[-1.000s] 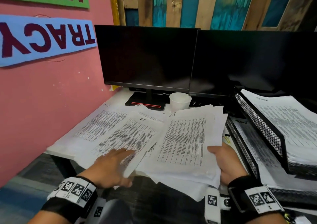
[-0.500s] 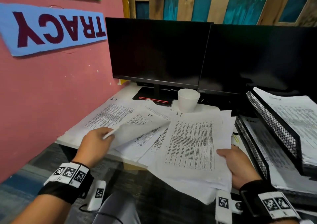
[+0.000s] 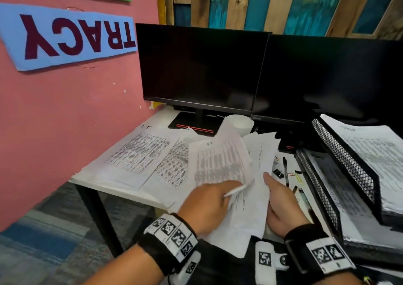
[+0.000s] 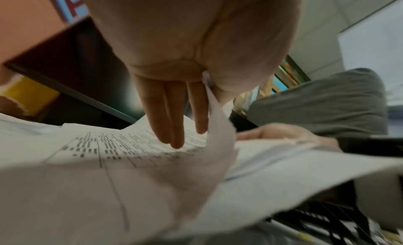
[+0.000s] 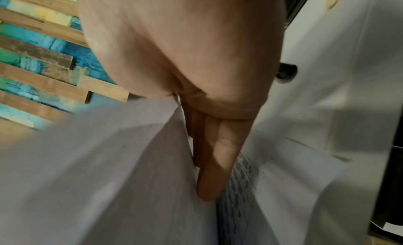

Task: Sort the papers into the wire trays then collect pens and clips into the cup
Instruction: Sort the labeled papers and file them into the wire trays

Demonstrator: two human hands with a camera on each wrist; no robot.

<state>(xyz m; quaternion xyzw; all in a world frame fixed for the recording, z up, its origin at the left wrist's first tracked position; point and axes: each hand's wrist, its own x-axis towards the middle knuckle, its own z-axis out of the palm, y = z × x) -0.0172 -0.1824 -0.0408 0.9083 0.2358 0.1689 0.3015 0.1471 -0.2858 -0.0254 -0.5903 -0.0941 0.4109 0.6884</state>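
Note:
My left hand [image 3: 209, 206] pinches a printed sheet [image 3: 220, 164] by its near edge and holds it tilted up against the stack. In the left wrist view the sheet [image 4: 218, 128] runs between thumb and index finger, with the other fingers [image 4: 172, 119] straight. My right hand [image 3: 281, 206] grips a stack of papers [image 3: 250, 210] at its right edge; its fingers [image 5: 209, 162] lie flat against the stack. More printed papers [image 3: 139, 154] lie spread on the desk's left. A white cup [image 3: 239, 124] stands behind. Two black wire trays [image 3: 340, 154] on the right hold papers. Pens [image 3: 285, 171] and clips [image 3: 278, 172] lie beside them.
Two dark monitors [image 3: 200, 66] stand along the back of the white desk [image 3: 122, 188]. A pink wall [image 3: 65, 110] closes the left side. The lower tray [image 3: 316, 186] sits right of the pens. A yellow paper clip [image 3: 299, 179] lies near it.
My left hand lifted one sheet off the left pile and carried it right to the stack. The right hand drew the stack in and tilted it, uncovering pens and clips.

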